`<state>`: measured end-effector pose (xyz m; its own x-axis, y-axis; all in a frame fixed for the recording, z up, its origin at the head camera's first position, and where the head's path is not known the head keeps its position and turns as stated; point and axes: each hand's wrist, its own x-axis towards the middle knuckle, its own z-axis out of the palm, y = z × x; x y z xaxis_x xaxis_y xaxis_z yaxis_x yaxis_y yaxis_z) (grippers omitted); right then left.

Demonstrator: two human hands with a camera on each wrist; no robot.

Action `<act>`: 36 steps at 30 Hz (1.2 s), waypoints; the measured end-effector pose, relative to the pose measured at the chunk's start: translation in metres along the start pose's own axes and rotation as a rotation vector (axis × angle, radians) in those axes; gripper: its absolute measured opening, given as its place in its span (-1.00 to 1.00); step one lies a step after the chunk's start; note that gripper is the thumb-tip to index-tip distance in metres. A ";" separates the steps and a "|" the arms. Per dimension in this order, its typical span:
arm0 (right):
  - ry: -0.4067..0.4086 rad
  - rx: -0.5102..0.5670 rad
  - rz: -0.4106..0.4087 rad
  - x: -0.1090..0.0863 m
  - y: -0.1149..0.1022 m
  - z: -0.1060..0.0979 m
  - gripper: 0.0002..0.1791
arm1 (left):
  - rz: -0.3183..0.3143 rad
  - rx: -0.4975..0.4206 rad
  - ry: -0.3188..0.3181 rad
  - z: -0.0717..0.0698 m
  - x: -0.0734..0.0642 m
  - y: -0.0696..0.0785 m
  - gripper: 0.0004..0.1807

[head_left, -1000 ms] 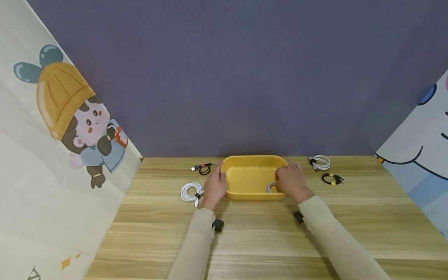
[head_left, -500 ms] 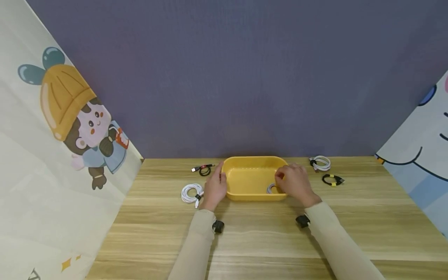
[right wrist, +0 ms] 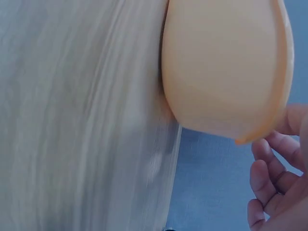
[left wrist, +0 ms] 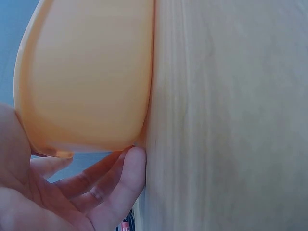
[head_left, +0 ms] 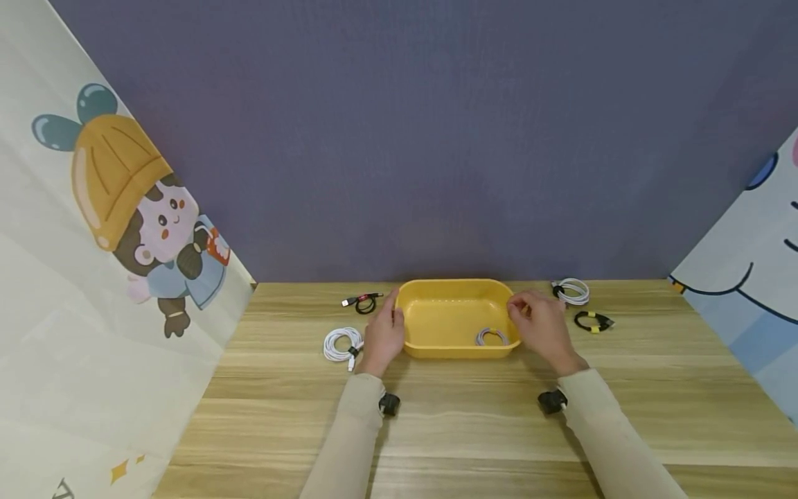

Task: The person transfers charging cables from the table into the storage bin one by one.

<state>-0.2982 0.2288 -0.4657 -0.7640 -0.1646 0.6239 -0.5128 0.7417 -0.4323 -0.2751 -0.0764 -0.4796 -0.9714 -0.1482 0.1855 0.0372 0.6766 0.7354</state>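
Left grip [head_left: 383, 336] holds the left end of an oblong yellow plastic tray [head_left: 455, 352] containing a coiled grey cable [head_left: 480, 337]; I cannot tell whether right grip [head_left: 544, 327] pinches its rim.

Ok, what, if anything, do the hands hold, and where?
Left hand: the yellow tray, by its left end. Right hand: at the right rim, grip unclear.

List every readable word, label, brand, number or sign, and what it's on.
No complete word, brand or number is legible.
Wall panel: dark lettering, cut off by the frame; can't read.
Black cable: red tag, too small to read.
Yellow tray: no print visible.
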 end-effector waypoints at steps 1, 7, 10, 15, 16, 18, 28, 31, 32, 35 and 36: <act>0.011 -0.001 0.011 -0.001 0.002 -0.001 -0.96 | 0.002 0.000 0.002 0.000 0.000 0.000 -0.50; 0.009 -0.035 0.105 -0.001 0.014 -0.006 -0.91 | -0.003 0.002 0.005 0.002 0.000 0.000 -0.49; -0.028 -0.041 0.166 0.000 0.020 -0.009 -0.88 | -0.004 0.001 0.004 0.002 0.000 -0.001 -0.49; -0.046 -0.095 0.210 0.004 0.033 -0.010 -0.85 | 0.000 -0.007 0.000 0.001 0.000 0.000 -0.49; -0.045 -0.109 0.214 0.006 0.035 -0.010 -0.85 | 0.001 -0.009 0.000 0.001 0.000 0.000 -0.49; -0.041 -0.152 0.234 0.009 0.042 -0.009 -0.83 | 0.002 -0.013 0.000 0.001 0.000 -0.001 -0.49; -0.176 -0.274 0.291 0.022 0.066 -0.013 -0.69 | 0.011 -0.003 0.009 0.002 0.000 -0.004 -0.49; -0.215 -0.297 0.301 0.026 0.069 -0.015 -0.65 | 0.010 -0.004 0.010 0.001 0.000 -0.004 -0.49; -0.233 -0.296 0.309 0.028 0.070 -0.017 -0.64 | 0.009 -0.004 0.009 0.001 0.000 -0.003 -0.49; -0.294 -0.289 0.341 0.032 0.071 -0.021 -0.59 | 0.008 -0.002 0.007 0.000 -0.001 -0.002 -0.50; -0.312 -0.290 0.353 0.033 0.071 -0.022 -0.58 | 0.009 -0.002 0.008 0.000 -0.001 -0.002 -0.50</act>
<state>-0.3512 0.2905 -0.4612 -0.9723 -0.0258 0.2321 -0.1096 0.9281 -0.3559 -0.2740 -0.0774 -0.4810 -0.9691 -0.1479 0.1973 0.0465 0.6763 0.7352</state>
